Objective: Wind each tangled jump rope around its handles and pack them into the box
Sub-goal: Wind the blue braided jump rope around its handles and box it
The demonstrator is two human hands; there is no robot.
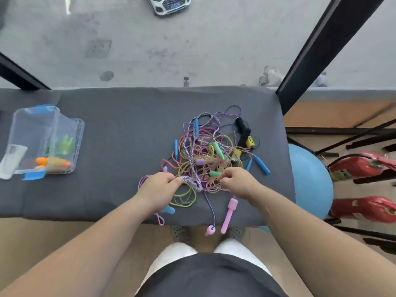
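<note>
Left hand [159, 183] is curled round a purple-white striped rope [190, 180]; right hand [235, 182] is pinched on thin cords [215, 186], both at the near edge of the tangled jump ropes [205, 153], mid-tabletop [128, 129]. Clear box [32, 125] is set well apart, far left.

Person, seen from above. Both forearms [102, 243] are bare along their whole visible length, down to the left hand [159, 185] and right hand [235, 183]. A dark grey top [214, 277] covers the torso at the near edge. White legwear [177, 251] shows just beyond it. The shoes [180, 233] are grey and perforated.
</note>
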